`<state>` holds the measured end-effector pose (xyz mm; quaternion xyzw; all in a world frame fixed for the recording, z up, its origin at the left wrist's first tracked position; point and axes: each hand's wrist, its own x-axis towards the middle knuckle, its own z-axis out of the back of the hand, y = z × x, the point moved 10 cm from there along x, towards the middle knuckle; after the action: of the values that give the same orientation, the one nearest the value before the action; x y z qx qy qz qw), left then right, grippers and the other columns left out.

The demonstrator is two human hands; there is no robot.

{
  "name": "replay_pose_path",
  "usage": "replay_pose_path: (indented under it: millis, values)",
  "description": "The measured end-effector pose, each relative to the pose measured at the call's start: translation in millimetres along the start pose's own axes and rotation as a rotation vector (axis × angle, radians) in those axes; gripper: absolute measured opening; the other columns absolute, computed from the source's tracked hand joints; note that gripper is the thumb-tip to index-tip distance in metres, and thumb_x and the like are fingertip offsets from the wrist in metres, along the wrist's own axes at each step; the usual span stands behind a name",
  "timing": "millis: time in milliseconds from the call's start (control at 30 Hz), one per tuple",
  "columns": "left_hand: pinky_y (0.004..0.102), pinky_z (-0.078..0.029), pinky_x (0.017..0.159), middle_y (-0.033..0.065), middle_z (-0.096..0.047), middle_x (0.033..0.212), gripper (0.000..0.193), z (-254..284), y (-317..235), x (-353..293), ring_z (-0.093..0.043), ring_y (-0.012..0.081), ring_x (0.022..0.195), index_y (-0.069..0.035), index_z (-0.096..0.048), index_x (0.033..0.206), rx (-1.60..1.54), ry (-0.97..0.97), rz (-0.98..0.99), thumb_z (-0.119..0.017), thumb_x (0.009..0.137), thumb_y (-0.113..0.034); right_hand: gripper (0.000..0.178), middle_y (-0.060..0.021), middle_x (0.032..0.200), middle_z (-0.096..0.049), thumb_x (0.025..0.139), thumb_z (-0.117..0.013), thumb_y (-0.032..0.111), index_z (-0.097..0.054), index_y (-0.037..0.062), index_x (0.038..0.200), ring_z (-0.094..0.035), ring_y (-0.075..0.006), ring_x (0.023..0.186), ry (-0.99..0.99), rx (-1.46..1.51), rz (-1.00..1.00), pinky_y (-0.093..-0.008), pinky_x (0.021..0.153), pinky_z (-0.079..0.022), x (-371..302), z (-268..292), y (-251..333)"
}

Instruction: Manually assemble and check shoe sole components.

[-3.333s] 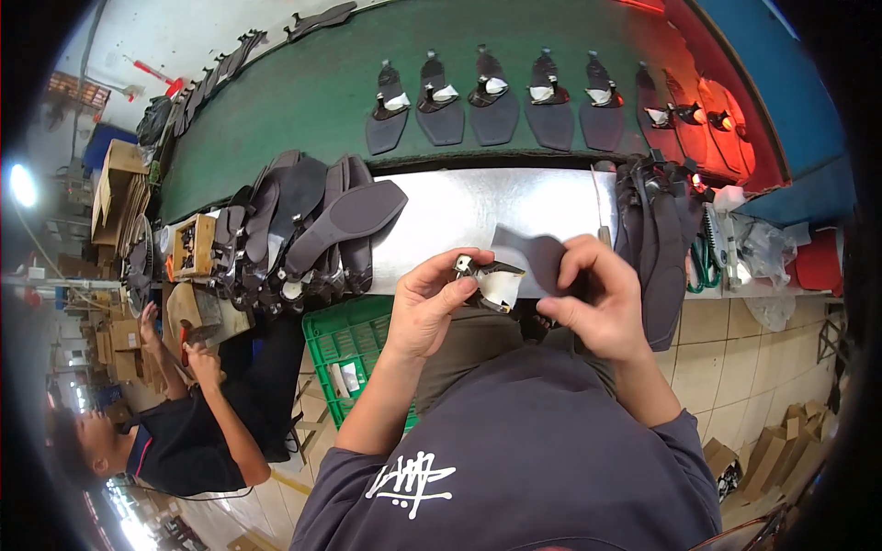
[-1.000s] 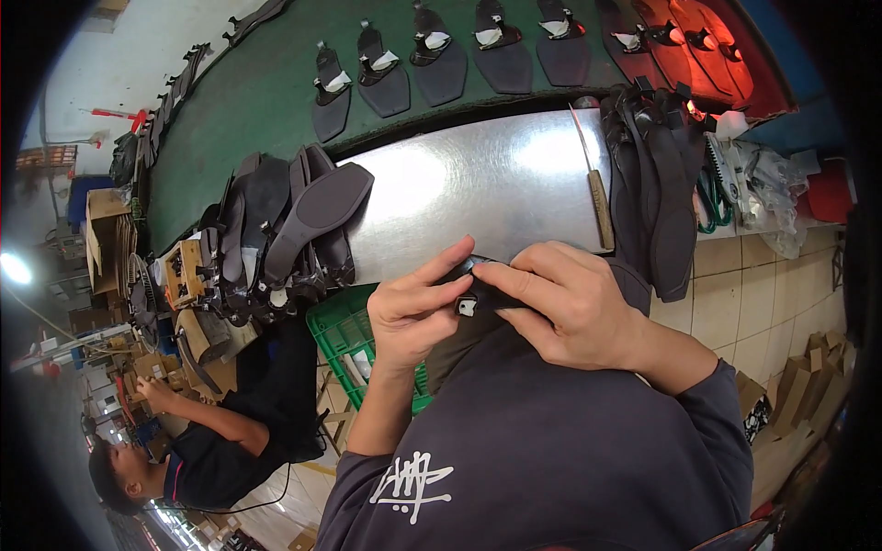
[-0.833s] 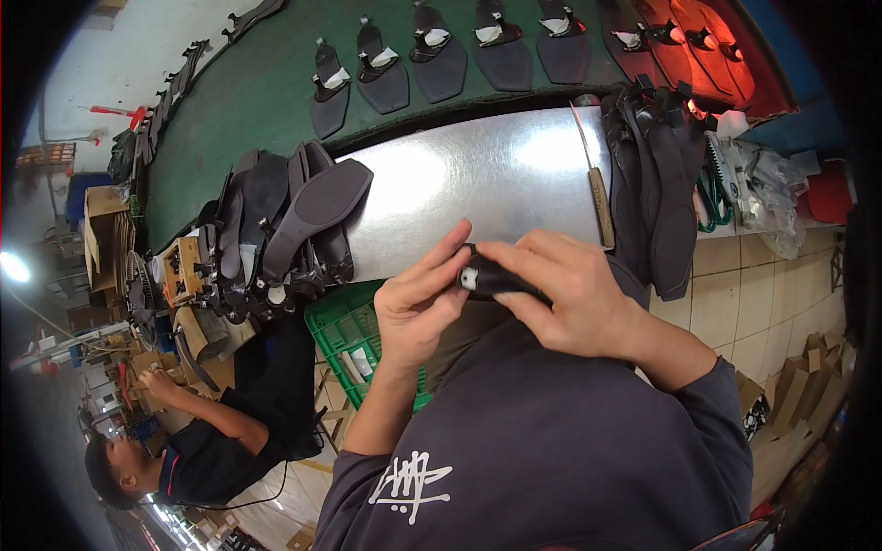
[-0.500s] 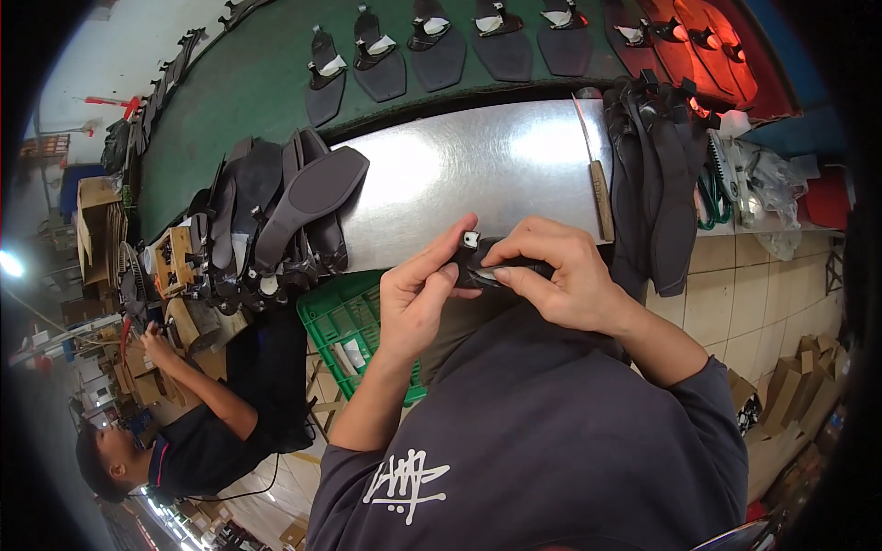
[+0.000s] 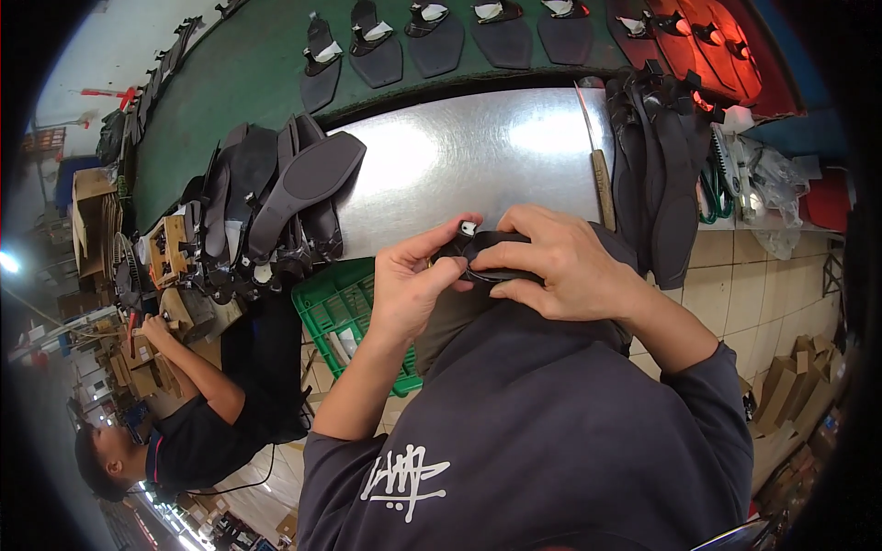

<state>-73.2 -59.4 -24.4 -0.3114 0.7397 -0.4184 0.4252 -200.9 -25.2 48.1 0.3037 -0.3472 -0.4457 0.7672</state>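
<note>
Just over the near edge of the metal plate, I hold a black sandal (image 5: 613, 242) in front of my body. My left hand (image 5: 409, 289) is closed on its strap end, thumb pressing beside a small white-topped piece (image 5: 469, 228). My right hand (image 5: 565, 266) grips the straps from the other side, fingertips meeting the left thumb. The dark sole runs out to the right behind my right hand. What lies between the fingertips is hidden.
The metal plate (image 5: 441, 165) carries a wooden-handled pointed tool (image 5: 602, 188). Sandals are piled left (image 5: 308, 179) and right (image 5: 675, 197); several soles line the green belt (image 5: 257, 64), some under red light. A green crate (image 5: 335, 321) stands below; a co-worker (image 5: 197, 422) is at left.
My right hand has changed from a pinch to a flatter grip, its fingers reaching over the straps. More of the sandal's sole shows to the right. The co-worker's hands have shifted slightly.
</note>
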Motion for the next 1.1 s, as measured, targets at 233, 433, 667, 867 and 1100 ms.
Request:
replay_pose_path:
  millis: [233,433,667,867,1100]
  values:
    - [0.0235,-0.059,0.064,0.0135,-0.065,0.117,0.038,-0.2,0.3,4.0,-0.067,0.0142,0.087,0.002,-0.063,0.117,0.006,-0.045,0.057,-0.054,0.08,0.01,0.024,-0.0083,0.088,-0.054,0.068,-0.077,0.014,-0.065,0.0136,0.089,-0.058,-0.0274,0.078,-0.061,0.071,-0.097,-0.0381,0.065,-0.046,-7.3,-0.7,-10.4]
    - [0.0234,-0.059,0.062,0.0132,-0.065,0.116,0.038,-0.7,0.3,5.2,-0.067,0.0141,0.086,0.003,-0.063,0.116,0.011,-0.055,0.072,-0.054,0.079,0.011,0.022,-0.0082,0.083,-0.054,0.065,-0.078,0.01,-0.066,0.0096,0.084,-0.057,-0.0252,0.071,-0.153,0.105,-0.095,-0.0334,0.06,-0.044,-10.1,1.3,-13.2]
    - [0.0218,-0.058,0.057,0.0161,-0.061,0.121,0.041,-1.2,5.2,0.4,-0.068,0.0159,0.084,0.004,-0.06,0.12,-0.168,-0.002,0.203,-0.052,0.081,0.008,0.027,-0.0115,0.087,-0.056,0.061,-0.079,0.008,-0.069,0.0107,0.086,-0.058,-0.0249,0.071,-0.337,-0.041,0.116,-0.0324,0.058,-0.046,-19.1,6.6,5.2]
    - [0.0196,-0.052,0.05,0.0154,-0.06,0.123,0.044,1.4,-14.2,1.0,-0.064,0.0091,0.082,-0.003,-0.049,0.135,-0.133,-0.055,0.01,-0.051,0.092,-0.01,0.027,-0.0122,0.088,-0.06,0.067,-0.075,0.005,-0.069,0.0081,0.093,-0.061,-0.0271,0.071,-0.269,-0.016,0.116,-0.0331,0.06,-0.049,-11.9,9.5,13.8]
    - [0.0208,-0.05,0.062,0.0042,-0.065,0.103,0.034,-1.4,4.8,-3.7,-0.057,0.0043,0.077,0.0,-0.058,0.122,0.066,0.091,0.121,-0.052,0.089,-0.007,0.016,-0.0093,0.071,-0.061,0.077,-0.072,0.007,-0.061,0.0057,0.088,-0.06,-0.027,0.062,-0.312,0.05,-0.056,-0.0354,0.056,-0.047,-15.7,14.2,-5.7]
